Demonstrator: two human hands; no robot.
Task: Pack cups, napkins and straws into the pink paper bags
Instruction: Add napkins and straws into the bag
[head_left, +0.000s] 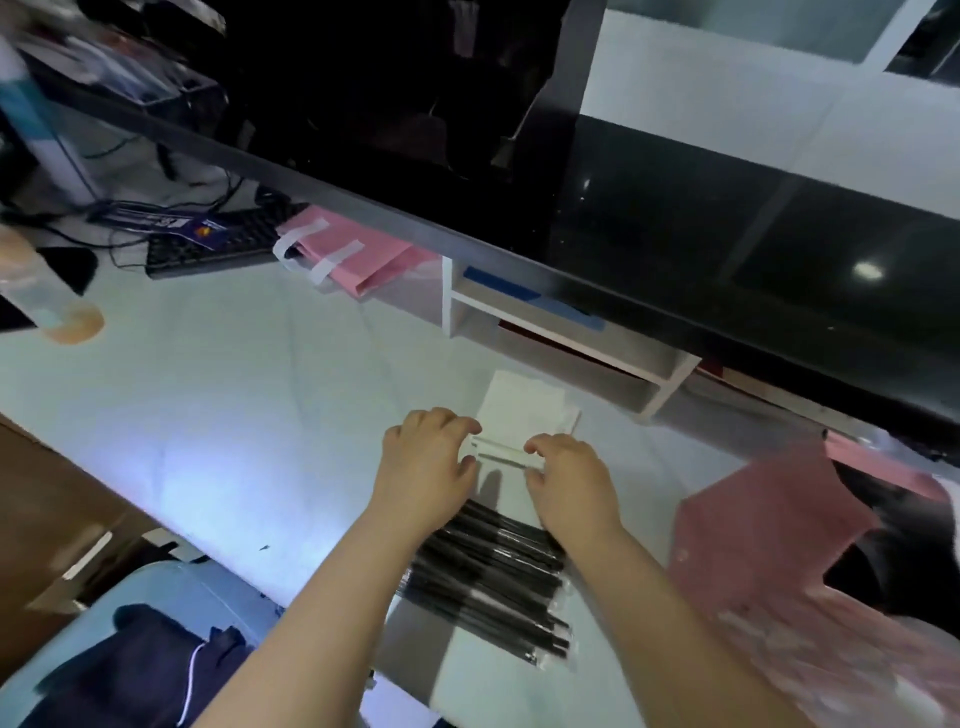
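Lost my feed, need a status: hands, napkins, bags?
Left hand and right hand pinch a thin white piece by its ends, beside napkins. Straws under the wrists. Pink bag at right, nothing between.

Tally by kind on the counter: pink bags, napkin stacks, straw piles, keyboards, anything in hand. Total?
pink paper bags: 2, flat one at back, open one at right (blurred)
napkin stack: 1
black straw pile: 1
keyboard: 1
thin white piece pinched between left hand and right hand: 1
Total: 6

A glossy black counter reflects a light. Under it sit a pale worktop and a white shelf.
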